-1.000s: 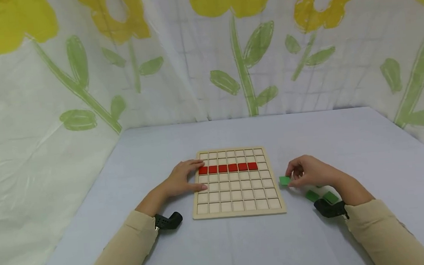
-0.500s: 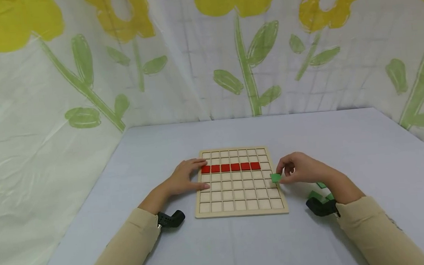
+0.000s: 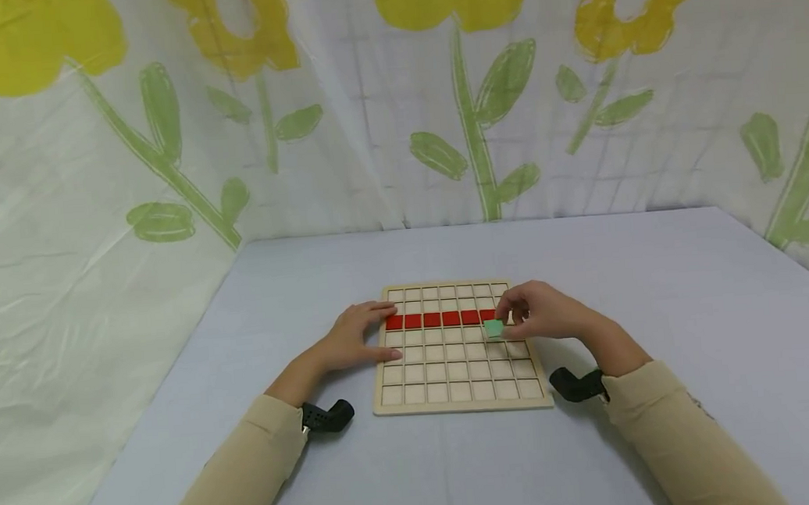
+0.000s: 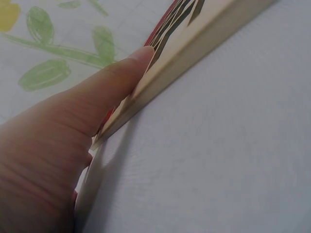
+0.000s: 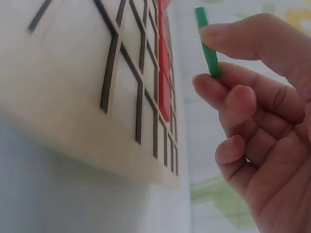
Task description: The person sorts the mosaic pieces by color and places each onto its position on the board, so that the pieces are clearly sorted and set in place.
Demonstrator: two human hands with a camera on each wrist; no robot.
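Observation:
A square wooden grid board [image 3: 436,372] lies flat on the table, with a row of red square tiles [image 3: 433,319] set in its cells near the far side. On the board's left edge rests my left hand [image 3: 349,338], thumb and fingers spread over the rim; in the left wrist view the thumb [image 4: 109,80] lies across the frame. My right hand [image 3: 542,311] pinches a green square tile [image 3: 494,329] between thumb and fingertips, over the board's right part just nearer than the red row. In the right wrist view that green tile [image 5: 209,46] appears edge-on, raised off the grid.
A pale cloth-covered table [image 3: 307,267] surrounds the board. Behind it hangs a white curtain [image 3: 368,130] with printed yellow flowers. Both wrists wear black camera mounts, such as the right one [image 3: 577,384]. The loose green tiles are hidden behind the right forearm.
My right hand has carried the green tile leftward from beside the board to over its right columns. The left hand stays on the board's edge. The head view has shifted slightly.

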